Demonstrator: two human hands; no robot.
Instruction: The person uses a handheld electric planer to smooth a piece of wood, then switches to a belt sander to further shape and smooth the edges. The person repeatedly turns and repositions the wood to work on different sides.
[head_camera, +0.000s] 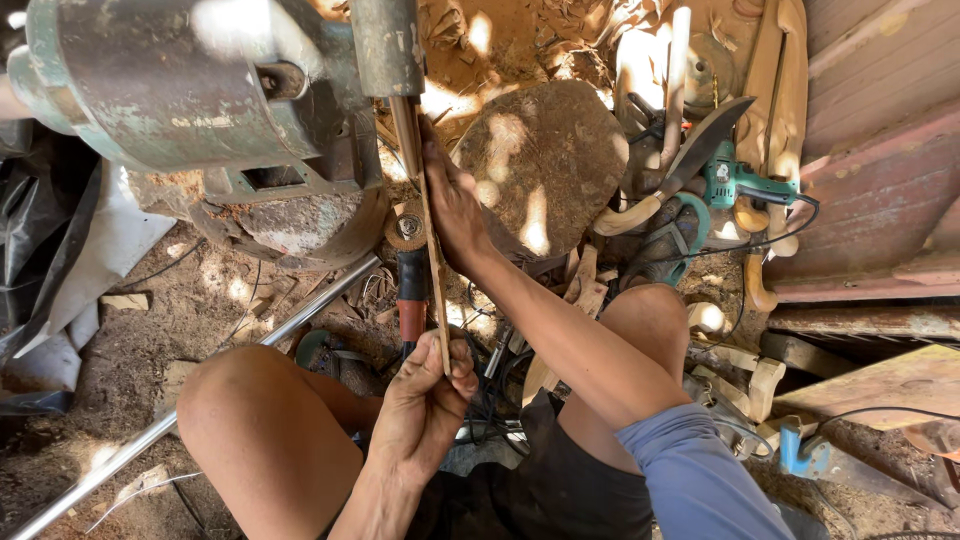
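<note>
Cramped spot. Green motor housing (190, 90) filled the upper left of the frame, round wood block (545, 165) sat just right of centre, tool clutter at upper right, knees closing in at the bottom. Little free room around the thin wooden strip (432, 255), which ran up the middle from lower centre to a vertical metal cylinder (385, 45) at the top. Left hand (425, 400) was clamped round the strip's lower end. Right hand (452, 205) lay flat with fingers extended, pressed against the strip's upper part, not curled round it.
</note>
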